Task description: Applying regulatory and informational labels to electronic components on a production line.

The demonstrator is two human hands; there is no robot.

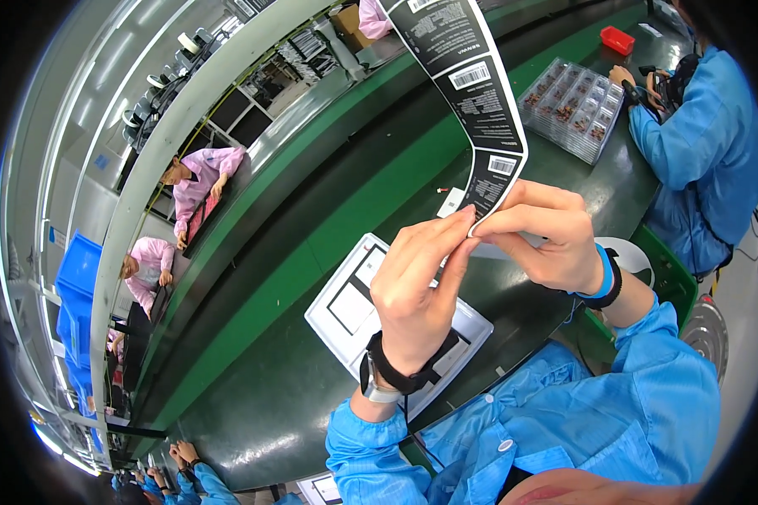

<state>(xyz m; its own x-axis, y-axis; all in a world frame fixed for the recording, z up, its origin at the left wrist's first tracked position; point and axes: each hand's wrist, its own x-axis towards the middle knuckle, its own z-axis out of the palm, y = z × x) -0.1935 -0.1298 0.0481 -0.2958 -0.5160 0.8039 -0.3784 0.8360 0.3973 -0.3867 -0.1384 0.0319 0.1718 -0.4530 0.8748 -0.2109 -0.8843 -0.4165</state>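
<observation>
A strip of black printed labels [483, 99] with white barcode patches hangs between my hands and runs up past the top of the view. My left hand [417, 282] pinches its lower end between thumb and fingertips. Close against it, my right hand [552, 227] also pinches the strip's end, where the backing bends. The fingertips of both hands nearly touch and hide the very edge. Below my left hand, a white tray [322, 316] rests on the bench, with a flat white, dark-framed piece in it. My left wrist and forearm cover part of that tray.
Stacked clear compartment trays [602, 151] with small brown parts stand at the right, near a red bin [617, 39]. A co-worker in blue [699, 126] sits there. Across the green conveyor [312, 227], people in pink [206, 172] work. A white roll [636, 257] lies beside my right wrist.
</observation>
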